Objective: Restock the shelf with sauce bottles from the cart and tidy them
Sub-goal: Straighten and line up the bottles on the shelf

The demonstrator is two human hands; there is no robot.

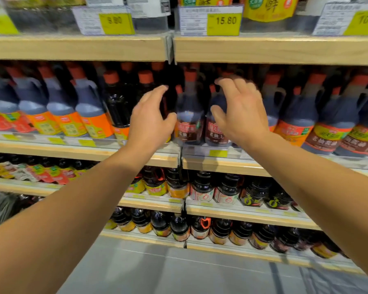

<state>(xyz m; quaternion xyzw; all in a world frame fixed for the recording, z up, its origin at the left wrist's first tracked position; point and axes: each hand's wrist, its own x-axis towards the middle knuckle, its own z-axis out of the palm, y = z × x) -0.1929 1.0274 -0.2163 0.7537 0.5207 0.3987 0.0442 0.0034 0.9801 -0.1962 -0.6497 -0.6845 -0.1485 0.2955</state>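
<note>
A row of dark sauce bottles with red caps fills the middle shelf (81, 152). Two of them, each with a dark red label, stand side by side at the centre: one bottle (189, 115) and its neighbour (216, 132). My left hand (151, 117) hovers just left of the first, fingers spread and loosely curved, thumb near its label, holding nothing. My right hand (240, 109) is raised in front of the neighbour bottle, fingers spread and blurred, thumb out, also holding nothing. The cart is out of view.
The shelf above (263, 49) carries yellow price tags (223, 23) and bottles. Orange-labelled jugs (94, 115) stand to the left, more dark jugs (327, 128) to the right. Two lower shelves hold smaller dark bottles (202, 187). Grey floor (157, 268) lies below.
</note>
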